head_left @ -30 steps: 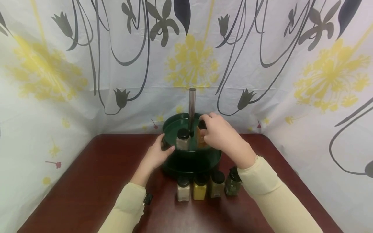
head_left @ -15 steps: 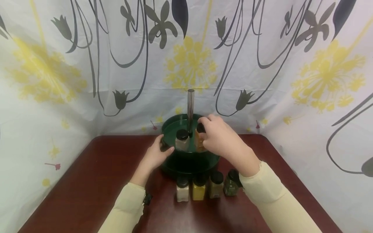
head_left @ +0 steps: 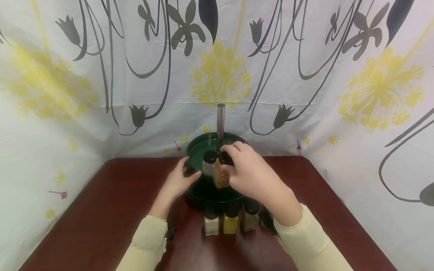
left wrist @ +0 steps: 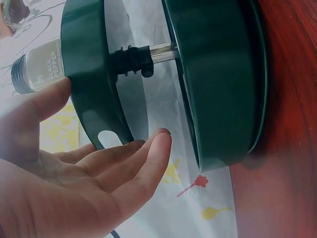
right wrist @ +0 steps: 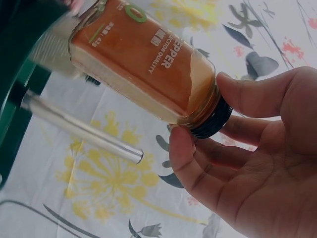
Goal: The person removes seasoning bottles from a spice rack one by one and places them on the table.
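My right hand [head_left: 252,171] pinches the black lid of a glass spice jar [right wrist: 143,64] of orange-red powder between thumb and fingers; "PEPPER" shows on its label. The jar is tilted, in front of the upper tier's front rim. A two-tier green round rack [head_left: 200,146] stands on the table with a metal post [head_left: 220,120] rising from its middle. On its upper tier sits a black pepper jar [left wrist: 44,62] with a black lid. My left hand [head_left: 176,180] rests against the upper tier's left side, thumb on the wall, fingers loosely spread near a handle slot [left wrist: 109,139].
In front of the rack, a row of black-lidded spice jars stands on the dark red table [head_left: 135,210]: a pale one [head_left: 211,226], a yellow one [head_left: 230,224], a brownish one [head_left: 250,220], and one partly behind my right sleeve. A patterned curtain [head_left: 156,82] hangs behind.
My right hand has lifted the orange-red spice jar off the upper tier and brought it forward and left, past the front rim. My left hand has stayed at the rack's side.
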Tool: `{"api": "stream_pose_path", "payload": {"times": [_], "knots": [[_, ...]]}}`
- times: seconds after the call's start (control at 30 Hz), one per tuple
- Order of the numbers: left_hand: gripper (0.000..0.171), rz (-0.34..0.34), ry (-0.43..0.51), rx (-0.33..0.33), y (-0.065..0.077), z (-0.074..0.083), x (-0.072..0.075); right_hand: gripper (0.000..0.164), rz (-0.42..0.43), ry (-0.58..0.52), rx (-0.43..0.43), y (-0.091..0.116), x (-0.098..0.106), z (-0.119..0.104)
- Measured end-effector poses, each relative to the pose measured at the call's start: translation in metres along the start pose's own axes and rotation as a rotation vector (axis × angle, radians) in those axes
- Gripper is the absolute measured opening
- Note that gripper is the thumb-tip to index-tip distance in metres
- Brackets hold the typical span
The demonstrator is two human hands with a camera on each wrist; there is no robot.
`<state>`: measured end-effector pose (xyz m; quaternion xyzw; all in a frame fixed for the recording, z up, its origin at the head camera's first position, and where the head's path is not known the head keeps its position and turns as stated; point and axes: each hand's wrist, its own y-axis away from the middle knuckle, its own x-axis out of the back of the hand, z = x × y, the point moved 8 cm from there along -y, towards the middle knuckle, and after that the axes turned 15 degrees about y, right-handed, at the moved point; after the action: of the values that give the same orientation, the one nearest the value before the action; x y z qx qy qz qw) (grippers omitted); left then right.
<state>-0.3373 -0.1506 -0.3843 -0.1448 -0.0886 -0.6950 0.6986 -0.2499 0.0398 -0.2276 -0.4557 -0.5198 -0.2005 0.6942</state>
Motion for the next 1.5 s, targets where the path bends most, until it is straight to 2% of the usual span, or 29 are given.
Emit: {"api": "stream_pose_path", "payload": {"times": [0.33,0.6,0.77,0.97,1.17,1.4,1.5], "knots": [[0.086,-0.015,0.067,-0.001,-0.003,0.000,0.004,0.038,0.120,-0.101,0.034,0.014,-0.004,-0.020],[0.084,-0.038,0.064,-0.021,-0.002,0.000,0.000,0.039,0.189,-0.176,-0.007,0.024,-0.011,-0.018],[0.081,-0.043,0.090,-0.018,0.001,-0.002,0.003,0.039,0.237,-0.235,0.046,0.022,-0.016,-0.024],[0.081,-0.060,0.084,-0.013,0.000,0.000,0.016,0.038,0.211,-0.271,0.085,0.018,-0.026,-0.034],[0.076,-0.027,0.070,-0.011,-0.001,0.001,0.033,0.039,0.185,-0.247,0.098,0.018,-0.031,-0.040],[0.072,-0.094,0.052,-0.051,-0.001,0.005,0.022,0.040,0.133,-0.211,0.094,0.016,-0.041,-0.046],[0.074,-0.105,0.047,-0.044,0.000,0.004,0.019,0.040,0.056,-0.210,0.088,0.013,-0.052,-0.050]]}}
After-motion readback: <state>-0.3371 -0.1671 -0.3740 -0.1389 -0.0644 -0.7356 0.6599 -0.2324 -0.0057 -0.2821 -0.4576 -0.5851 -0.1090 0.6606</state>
